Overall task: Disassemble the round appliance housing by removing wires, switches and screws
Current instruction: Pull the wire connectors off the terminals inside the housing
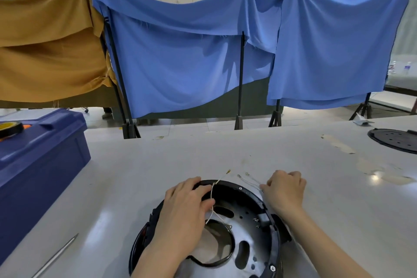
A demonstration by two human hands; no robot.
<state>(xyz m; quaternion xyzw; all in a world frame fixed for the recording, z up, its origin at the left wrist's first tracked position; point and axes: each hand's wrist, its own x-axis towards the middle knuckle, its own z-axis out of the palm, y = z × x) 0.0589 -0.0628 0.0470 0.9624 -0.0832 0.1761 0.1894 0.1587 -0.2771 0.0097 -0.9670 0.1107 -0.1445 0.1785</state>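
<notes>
2 bare forearms, no sleeves in view, left hand (184, 207), right hand (284, 189), seemingly no rings

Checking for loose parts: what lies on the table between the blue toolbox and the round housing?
Head view: only bare table between the blue toolbox and the round housing.

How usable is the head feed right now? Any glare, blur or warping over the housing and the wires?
Head view: ceiling lights glare on the white table and on the metal plate inside the round housing; wide-angle warping bows the table edge and the blue cloth; the thin wires pinched by the right hand look faint; the left hand is sharp.
</notes>
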